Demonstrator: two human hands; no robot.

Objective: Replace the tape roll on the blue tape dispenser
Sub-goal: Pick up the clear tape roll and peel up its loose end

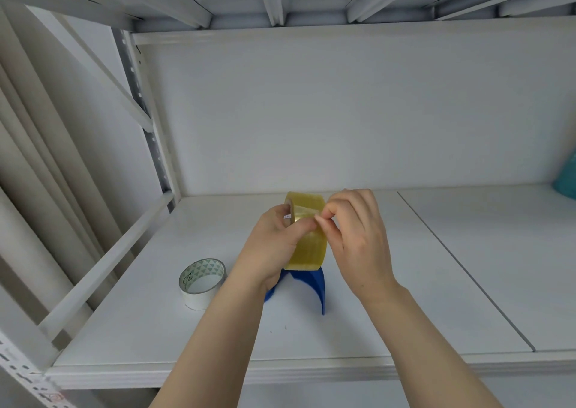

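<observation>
Blue tape dispenser [314, 286] sits mostly hidden behind both wrists; left hand [274, 242] grips yellowish tape roll [308, 245]; right hand [358, 236] pinches its loose end.

A white metal shelf [358, 323] carries the things, its board split by a thin seam running on the right side. Directly on it stands a blue tape dispenser [314, 286], near the middle. Just to its left an almost empty tape roll [201, 283] lies flat, its core printed with green triangles.
</observation>
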